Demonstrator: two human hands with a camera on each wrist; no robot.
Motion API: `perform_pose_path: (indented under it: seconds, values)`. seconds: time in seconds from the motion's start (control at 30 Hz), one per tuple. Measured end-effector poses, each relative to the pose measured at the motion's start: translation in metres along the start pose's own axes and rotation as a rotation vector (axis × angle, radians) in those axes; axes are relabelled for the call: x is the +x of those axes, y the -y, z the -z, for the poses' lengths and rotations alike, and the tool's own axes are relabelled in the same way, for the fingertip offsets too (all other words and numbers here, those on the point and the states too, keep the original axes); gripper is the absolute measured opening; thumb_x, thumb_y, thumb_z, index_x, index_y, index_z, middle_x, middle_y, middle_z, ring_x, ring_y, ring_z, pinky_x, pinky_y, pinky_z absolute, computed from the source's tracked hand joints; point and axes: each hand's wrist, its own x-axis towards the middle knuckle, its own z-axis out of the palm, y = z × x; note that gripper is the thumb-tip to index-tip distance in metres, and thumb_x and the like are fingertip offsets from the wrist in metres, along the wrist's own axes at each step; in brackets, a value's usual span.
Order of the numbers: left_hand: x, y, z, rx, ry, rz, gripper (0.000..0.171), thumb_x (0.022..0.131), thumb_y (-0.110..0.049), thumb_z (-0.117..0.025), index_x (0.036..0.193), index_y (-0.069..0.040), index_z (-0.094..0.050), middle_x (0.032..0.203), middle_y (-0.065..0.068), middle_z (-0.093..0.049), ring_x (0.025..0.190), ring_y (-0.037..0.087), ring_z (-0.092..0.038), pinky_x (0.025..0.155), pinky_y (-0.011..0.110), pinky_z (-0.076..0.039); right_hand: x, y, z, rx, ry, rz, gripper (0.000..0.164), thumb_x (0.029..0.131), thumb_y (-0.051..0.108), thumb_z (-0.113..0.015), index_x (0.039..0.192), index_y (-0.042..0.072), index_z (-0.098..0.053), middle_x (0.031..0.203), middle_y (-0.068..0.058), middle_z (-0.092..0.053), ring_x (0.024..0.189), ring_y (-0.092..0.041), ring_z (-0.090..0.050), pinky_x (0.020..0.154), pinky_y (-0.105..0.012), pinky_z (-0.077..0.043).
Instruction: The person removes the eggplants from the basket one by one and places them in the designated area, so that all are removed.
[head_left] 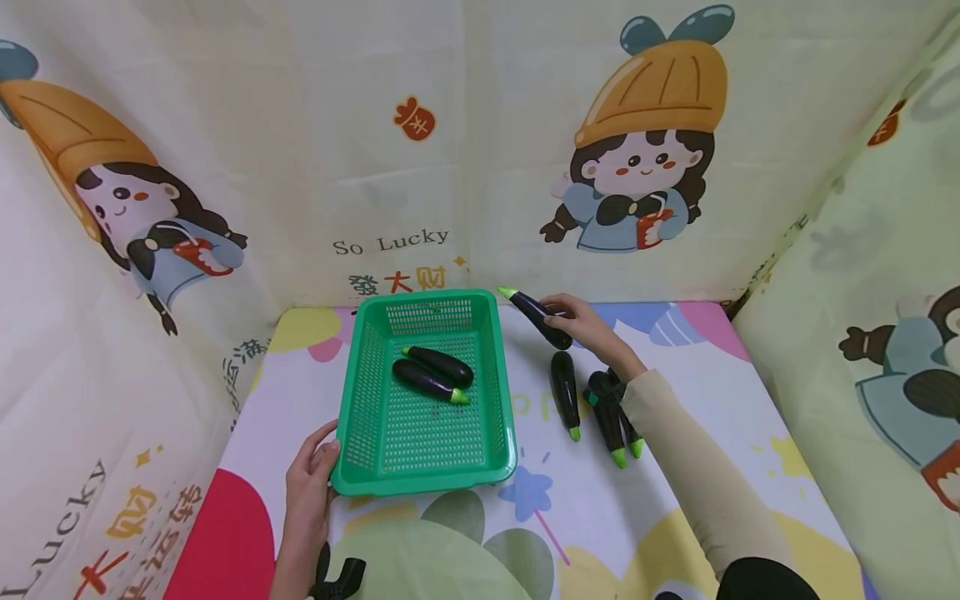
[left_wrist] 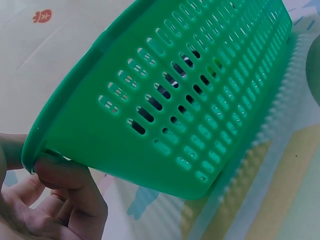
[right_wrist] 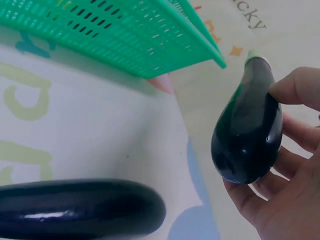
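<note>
My right hand (head_left: pixel 576 321) grips a dark purple eggplant (head_left: pixel 534 317) with a green stem end, held above the table to the right of a green plastic basket (head_left: pixel 348 400). In the right wrist view the thumb and fingers wrap this eggplant (right_wrist: pixel 250 125). Two more eggplants (head_left: pixel 431 379) lie side by side inside the basket. My left hand (head_left: pixel 311 467) pinches the basket's rim at its near left corner; the left wrist view shows thumb and fingers on that rim (left_wrist: pixel 37 130). On the table right of the basket lies a single eggplant (head_left: pixel 565 387).
Further right, partly under my right forearm, more eggplants (head_left: pixel 607 417) lie close together. A patterned cloth (head_left: pixel 465 542) covers the table. Printed fabric walls (head_left: pixel 495 167) stand at the back and both sides.
</note>
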Motion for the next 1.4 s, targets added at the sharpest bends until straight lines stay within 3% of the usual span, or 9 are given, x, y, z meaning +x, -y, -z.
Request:
perform_pose_path:
  seconds: [0.23,0.37,0.7,1.03,1.4]
  values:
    - [-0.001,0.000,-0.001,-0.012,-0.013,-0.009,0.050,0.107,-0.037,-0.059,0.153,-0.020,-0.050,0.101,-0.015,-0.069,0.088,0.003,-0.067,0.076,0.020,-0.060,-0.005,-0.014,0.003,0.006,-0.048,-0.026,0.049,0.107,0.025,-0.057,0.152,0.008,-0.047,0.152,-0.024,-0.051,0.134,-0.041,-0.056,0.103,-0.049,-0.051]
    - [0.000,0.000,-0.001,-0.019,-0.014,-0.010,0.050,0.107,-0.036,-0.059,0.153,-0.019,-0.051,0.102,-0.016,-0.070,0.089,0.003,-0.068,0.077,0.020,-0.061,-0.004,-0.024,0.007,-0.023,-0.060,-0.032,0.048,0.106,0.020,-0.058,0.152,0.007,-0.047,0.152,-0.025,-0.051,0.136,-0.044,-0.054,0.106,-0.055,-0.051]
    - [0.000,0.000,0.000,-0.009,-0.007,-0.009,0.051,0.107,-0.037,-0.059,0.153,-0.019,-0.050,0.101,-0.016,-0.069,0.089,0.003,-0.068,0.077,0.021,-0.061,-0.007,-0.045,0.017,-0.190,-0.030,0.019,0.045,0.106,0.009,-0.053,0.149,-0.004,-0.047,0.151,-0.031,-0.050,0.138,-0.050,-0.051,0.110,-0.062,-0.047]
    - [0.000,0.000,0.000,-0.011,-0.004,-0.014,0.050,0.107,-0.036,-0.059,0.154,-0.021,-0.050,0.102,-0.015,-0.070,0.088,0.003,-0.069,0.077,0.021,-0.061,-0.010,-0.072,0.026,-0.386,-0.037,0.035,0.043,0.095,0.002,-0.058,0.138,-0.005,-0.056,0.138,-0.030,-0.061,0.127,-0.045,-0.059,0.109,-0.060,-0.046]
    - [-0.001,0.000,0.000,-0.014,-0.002,-0.014,0.051,0.107,-0.036,-0.058,0.154,-0.019,-0.049,0.101,-0.015,-0.069,0.087,0.004,-0.069,0.077,0.021,-0.062,-0.018,-0.078,0.032,-0.461,-0.019,0.038,0.043,0.094,0.005,-0.059,0.136,-0.004,-0.059,0.135,-0.029,-0.064,0.124,-0.045,-0.060,0.108,-0.061,-0.045]
